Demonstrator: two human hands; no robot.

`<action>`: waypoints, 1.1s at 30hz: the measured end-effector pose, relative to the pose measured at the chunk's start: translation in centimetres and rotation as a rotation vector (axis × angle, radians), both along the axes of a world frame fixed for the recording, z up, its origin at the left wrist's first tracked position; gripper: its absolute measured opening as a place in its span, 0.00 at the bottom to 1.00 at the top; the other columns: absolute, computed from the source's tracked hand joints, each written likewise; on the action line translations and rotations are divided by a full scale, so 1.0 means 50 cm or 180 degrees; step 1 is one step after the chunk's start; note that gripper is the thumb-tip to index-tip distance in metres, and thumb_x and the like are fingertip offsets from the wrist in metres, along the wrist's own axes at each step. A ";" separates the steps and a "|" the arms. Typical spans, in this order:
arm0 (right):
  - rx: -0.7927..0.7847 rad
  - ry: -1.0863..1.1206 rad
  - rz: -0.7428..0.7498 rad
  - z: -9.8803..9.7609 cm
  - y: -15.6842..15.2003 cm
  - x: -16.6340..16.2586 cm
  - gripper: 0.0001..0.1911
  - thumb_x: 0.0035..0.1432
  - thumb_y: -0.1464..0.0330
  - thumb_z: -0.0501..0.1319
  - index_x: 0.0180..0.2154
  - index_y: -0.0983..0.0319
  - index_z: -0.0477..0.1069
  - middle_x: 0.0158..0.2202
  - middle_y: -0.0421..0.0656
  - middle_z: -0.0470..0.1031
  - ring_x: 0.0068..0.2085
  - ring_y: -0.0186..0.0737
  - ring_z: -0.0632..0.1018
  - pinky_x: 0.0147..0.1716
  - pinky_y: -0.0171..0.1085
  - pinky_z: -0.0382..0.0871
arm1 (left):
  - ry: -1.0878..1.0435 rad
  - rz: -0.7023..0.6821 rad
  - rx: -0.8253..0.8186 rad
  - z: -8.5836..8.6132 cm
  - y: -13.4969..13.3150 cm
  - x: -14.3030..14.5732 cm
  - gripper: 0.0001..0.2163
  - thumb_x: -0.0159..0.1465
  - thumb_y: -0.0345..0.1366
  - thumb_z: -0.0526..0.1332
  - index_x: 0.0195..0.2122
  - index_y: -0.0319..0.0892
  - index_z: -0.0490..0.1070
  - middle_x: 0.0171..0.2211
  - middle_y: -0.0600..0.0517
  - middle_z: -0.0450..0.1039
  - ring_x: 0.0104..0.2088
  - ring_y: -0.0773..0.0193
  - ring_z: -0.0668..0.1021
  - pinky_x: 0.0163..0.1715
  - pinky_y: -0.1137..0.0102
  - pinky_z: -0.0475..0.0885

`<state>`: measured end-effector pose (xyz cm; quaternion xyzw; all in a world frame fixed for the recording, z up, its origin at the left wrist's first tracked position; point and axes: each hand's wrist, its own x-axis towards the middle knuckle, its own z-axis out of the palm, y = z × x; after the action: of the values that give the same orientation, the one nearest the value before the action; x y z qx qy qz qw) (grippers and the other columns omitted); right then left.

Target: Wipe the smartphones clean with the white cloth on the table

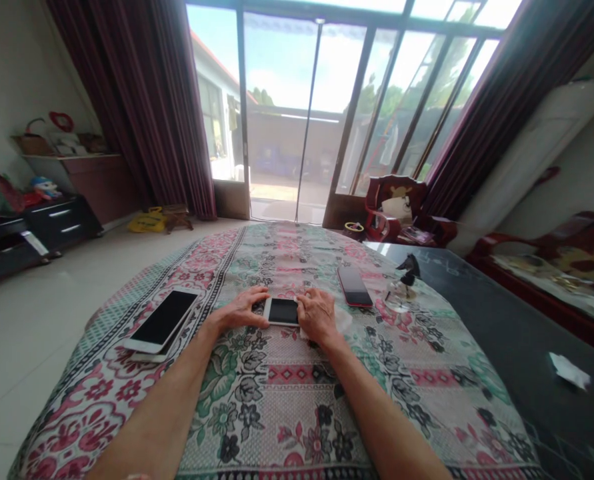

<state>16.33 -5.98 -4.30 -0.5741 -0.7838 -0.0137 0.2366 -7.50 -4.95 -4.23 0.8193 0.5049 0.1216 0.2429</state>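
Observation:
A small white phone [283, 311] with a dark screen lies flat on the floral cloth [277, 400]. My left hand [241, 309] grips its left end, thumb along the near edge and fingers curled over the far side. My right hand [317, 315] holds the right end with bent fingers, and a bit of white tissue or wipe [343, 322] shows under that hand. Both forearms reach in from the bottom of the picture.
A larger white phone [163, 321] sits on another device at the left. A red-edged phone [354, 287] lies at the right, beside a small black bird figure on a clear base [405, 280]. A dark glass table [527, 333] with a scrap of white paper [569, 371] adjoins on the right.

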 end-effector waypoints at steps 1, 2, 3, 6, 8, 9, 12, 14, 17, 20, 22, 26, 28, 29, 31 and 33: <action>0.0000 -0.0007 -0.0051 -0.001 -0.001 0.010 0.12 0.62 0.67 0.55 0.41 0.55 0.77 0.44 0.44 0.73 0.47 0.44 0.67 0.47 0.43 0.51 | 0.0011 0.0006 0.0002 0.000 0.000 0.000 0.36 0.52 0.50 0.68 0.59 0.41 0.63 0.68 0.43 0.49 0.67 0.48 0.51 0.65 0.59 0.49; 0.0005 -0.0017 -0.0102 -0.002 -0.002 0.019 0.12 0.62 0.67 0.55 0.41 0.55 0.77 0.44 0.44 0.73 0.46 0.44 0.67 0.47 0.43 0.51 | 0.0017 0.0008 0.0007 -0.001 0.000 0.000 0.36 0.52 0.50 0.68 0.59 0.41 0.63 0.68 0.44 0.49 0.67 0.48 0.51 0.65 0.59 0.49; 0.0017 -0.0028 -0.0160 -0.003 -0.004 0.026 0.12 0.62 0.68 0.55 0.41 0.56 0.77 0.44 0.44 0.73 0.46 0.44 0.67 0.47 0.43 0.51 | 0.0016 0.0004 0.0017 -0.003 0.001 -0.001 0.36 0.52 0.50 0.68 0.59 0.42 0.63 0.68 0.44 0.49 0.67 0.48 0.51 0.65 0.59 0.49; 0.0053 -0.0099 -0.0327 -0.007 -0.010 0.032 0.12 0.61 0.69 0.54 0.41 0.57 0.76 0.45 0.46 0.72 0.46 0.45 0.67 0.47 0.43 0.52 | -0.0018 0.0009 0.0070 -0.009 0.005 -0.003 0.36 0.51 0.50 0.68 0.59 0.43 0.63 0.67 0.45 0.50 0.67 0.48 0.52 0.64 0.60 0.50; 0.0053 -0.0148 -0.0335 -0.008 -0.015 0.024 0.12 0.60 0.70 0.54 0.41 0.58 0.75 0.44 0.46 0.72 0.46 0.45 0.67 0.46 0.42 0.52 | -0.0064 0.0025 0.0106 -0.012 0.006 -0.004 0.36 0.50 0.50 0.69 0.59 0.43 0.63 0.67 0.45 0.51 0.66 0.48 0.53 0.64 0.60 0.51; 0.0055 -0.0165 -0.0292 -0.009 -0.019 0.017 0.12 0.60 0.70 0.54 0.41 0.58 0.75 0.44 0.46 0.72 0.45 0.45 0.67 0.46 0.42 0.52 | -0.0088 0.0033 0.0115 -0.013 0.006 -0.004 0.36 0.50 0.49 0.69 0.59 0.43 0.64 0.67 0.44 0.52 0.66 0.48 0.54 0.64 0.59 0.51; 0.0085 -0.0181 -0.0056 -0.008 -0.029 -0.010 0.11 0.60 0.70 0.54 0.41 0.58 0.75 0.43 0.46 0.72 0.45 0.45 0.67 0.46 0.42 0.53 | -0.0150 0.0041 0.0140 -0.015 0.007 -0.004 0.36 0.50 0.49 0.70 0.58 0.44 0.65 0.66 0.44 0.53 0.66 0.49 0.55 0.64 0.59 0.51; 0.0068 -0.0206 0.0120 -0.006 -0.036 -0.031 0.12 0.60 0.69 0.54 0.42 0.58 0.74 0.43 0.46 0.71 0.45 0.45 0.67 0.46 0.42 0.53 | -0.0173 0.0037 0.0164 -0.019 0.008 -0.004 0.35 0.50 0.49 0.70 0.58 0.44 0.65 0.66 0.45 0.53 0.66 0.49 0.55 0.64 0.59 0.51; -0.0009 -0.0272 0.0318 -0.005 -0.045 -0.063 0.12 0.60 0.68 0.54 0.44 0.58 0.72 0.44 0.46 0.70 0.45 0.46 0.67 0.47 0.43 0.53 | -0.0184 0.0044 0.0179 -0.026 0.009 -0.006 0.35 0.50 0.50 0.70 0.58 0.45 0.65 0.66 0.45 0.53 0.66 0.49 0.54 0.64 0.59 0.51; 0.0061 -0.0295 0.0539 -0.008 -0.053 -0.088 0.13 0.61 0.67 0.54 0.46 0.58 0.70 0.47 0.46 0.69 0.48 0.46 0.66 0.49 0.44 0.53 | -0.0162 0.0040 0.0209 -0.032 0.011 -0.007 0.35 0.50 0.51 0.69 0.58 0.43 0.64 0.66 0.45 0.53 0.66 0.48 0.55 0.64 0.60 0.51; 0.0080 -0.0271 0.0658 -0.010 -0.058 -0.096 0.12 0.61 0.66 0.54 0.46 0.58 0.69 0.47 0.45 0.69 0.47 0.45 0.65 0.49 0.44 0.53 | -0.0116 0.0022 0.0233 -0.032 0.012 -0.007 0.35 0.51 0.51 0.68 0.58 0.43 0.64 0.66 0.45 0.52 0.66 0.48 0.55 0.64 0.60 0.51; 0.0048 -0.0140 0.0808 -0.009 -0.063 -0.083 0.11 0.64 0.65 0.52 0.44 0.55 0.71 0.45 0.42 0.70 0.47 0.42 0.66 0.50 0.43 0.53 | 0.0045 0.0012 0.0209 -0.025 0.011 -0.005 0.36 0.51 0.53 0.66 0.59 0.44 0.63 0.67 0.46 0.51 0.66 0.49 0.54 0.64 0.61 0.51; 0.0027 -0.0117 0.0829 -0.007 -0.066 -0.062 0.12 0.66 0.66 0.50 0.45 0.54 0.71 0.45 0.41 0.71 0.47 0.41 0.67 0.50 0.42 0.53 | 0.0092 0.0005 0.0177 -0.019 0.009 -0.003 0.36 0.51 0.53 0.66 0.59 0.43 0.63 0.67 0.45 0.51 0.66 0.49 0.53 0.64 0.60 0.51; 0.0024 -0.0124 0.0817 -0.005 -0.066 -0.049 0.13 0.66 0.65 0.50 0.46 0.54 0.71 0.45 0.41 0.71 0.47 0.41 0.67 0.50 0.42 0.53 | 0.0093 -0.0001 0.0169 -0.015 0.007 -0.002 0.36 0.51 0.53 0.66 0.59 0.43 0.63 0.67 0.45 0.51 0.66 0.48 0.53 0.64 0.60 0.51; 0.0034 -0.0161 0.0769 -0.004 -0.066 -0.020 0.14 0.66 0.66 0.51 0.48 0.54 0.71 0.46 0.42 0.71 0.47 0.41 0.67 0.50 0.42 0.53 | 0.0073 -0.0010 0.0153 -0.009 0.004 0.000 0.36 0.52 0.52 0.66 0.59 0.43 0.63 0.67 0.44 0.51 0.66 0.47 0.54 0.64 0.58 0.51; 0.0093 -0.0142 0.0673 -0.005 -0.063 0.012 0.15 0.65 0.67 0.52 0.50 0.54 0.70 0.47 0.42 0.71 0.49 0.41 0.67 0.52 0.42 0.53 | 0.0053 0.0005 0.0131 -0.005 0.002 0.001 0.36 0.51 0.52 0.66 0.59 0.42 0.63 0.67 0.43 0.51 0.66 0.47 0.55 0.63 0.58 0.52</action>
<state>16.91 -9.13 -4.55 -0.4842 -0.8447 -0.0129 0.2275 -7.45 -4.85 -4.48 0.8248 0.5048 0.1253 0.2216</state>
